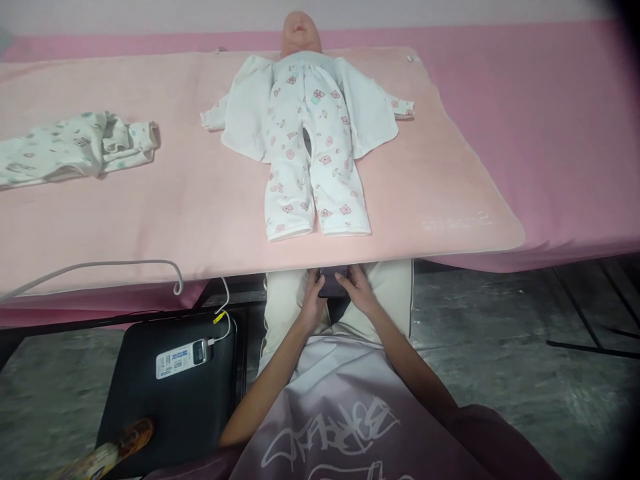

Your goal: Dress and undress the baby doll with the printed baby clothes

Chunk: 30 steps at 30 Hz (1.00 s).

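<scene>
My left hand and my right hand are closed around the two sides of a dark phone, held over my lap just below the table edge. Both thumbs rest on its face, and its far end is partly hidden by the table edge. Beyond them a baby doll lies on its back on a pink mat. White baby pants with pink prints cover its front, legs toward me. A white top spreads out on both sides beneath them, with printed cuffs at the sleeve ends.
A bunched printed baby garment lies at the left of the mat. A grey cable crosses the mat's front left. On a black stool sit a plugged-in power bank and a wrapped snack or bottle, its kind unclear.
</scene>
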Available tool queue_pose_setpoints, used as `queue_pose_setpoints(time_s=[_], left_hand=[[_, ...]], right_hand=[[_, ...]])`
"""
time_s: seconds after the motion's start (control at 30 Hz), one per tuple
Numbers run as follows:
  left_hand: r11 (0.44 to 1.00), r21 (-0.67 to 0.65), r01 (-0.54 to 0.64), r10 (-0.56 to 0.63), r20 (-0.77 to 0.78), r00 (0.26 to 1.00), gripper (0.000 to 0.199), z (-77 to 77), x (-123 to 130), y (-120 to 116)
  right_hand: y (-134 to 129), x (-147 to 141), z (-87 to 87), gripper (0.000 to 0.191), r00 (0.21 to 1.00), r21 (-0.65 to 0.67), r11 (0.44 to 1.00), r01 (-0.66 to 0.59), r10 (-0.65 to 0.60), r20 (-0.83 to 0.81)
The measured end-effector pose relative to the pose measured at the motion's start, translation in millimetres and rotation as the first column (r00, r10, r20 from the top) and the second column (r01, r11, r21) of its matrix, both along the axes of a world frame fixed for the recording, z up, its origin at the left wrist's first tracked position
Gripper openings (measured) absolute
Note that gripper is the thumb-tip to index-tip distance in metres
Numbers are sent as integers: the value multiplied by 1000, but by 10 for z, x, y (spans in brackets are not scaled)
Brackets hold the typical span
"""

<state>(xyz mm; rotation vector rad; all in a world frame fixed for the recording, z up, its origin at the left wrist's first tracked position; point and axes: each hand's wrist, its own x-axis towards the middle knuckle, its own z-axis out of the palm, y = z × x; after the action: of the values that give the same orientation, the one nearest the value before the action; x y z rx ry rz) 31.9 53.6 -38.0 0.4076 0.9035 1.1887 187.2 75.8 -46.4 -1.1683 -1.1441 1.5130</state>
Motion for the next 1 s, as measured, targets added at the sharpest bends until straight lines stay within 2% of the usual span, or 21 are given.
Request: queue_pose_setpoints(time_s=[0.13,0.33,0.53,0.67,0.8,1.0], left_hand=[[1000,-8,0,0,20,1000,65,33,-5,0],[1000,-20,-16,17,38,999,63,27,-13,0],[999,-26,-23,24,32,999,60,19,-19,1],[999,-26,-34,34,22,999,59,5,-15,-4],[997,-59,-59,58,-17,998,56,14,-26,-14],[999,-37,-29,28,-38,999,57,143,-95,-133]], right_hand=[[-31,26,67,67,996,-48,995,90,-91,-20],[-15,10,136,79,998,-30,997,66,-66,2],[-48,53,126,80,996,-87,992,90,-88,22],[-59,77,100,77,999,-104,993,54,-53,6],[-43,77,161,71,999,-52,998,41,-41,13],[-18,100,255,56,997,-18,999,-43,44,56]])
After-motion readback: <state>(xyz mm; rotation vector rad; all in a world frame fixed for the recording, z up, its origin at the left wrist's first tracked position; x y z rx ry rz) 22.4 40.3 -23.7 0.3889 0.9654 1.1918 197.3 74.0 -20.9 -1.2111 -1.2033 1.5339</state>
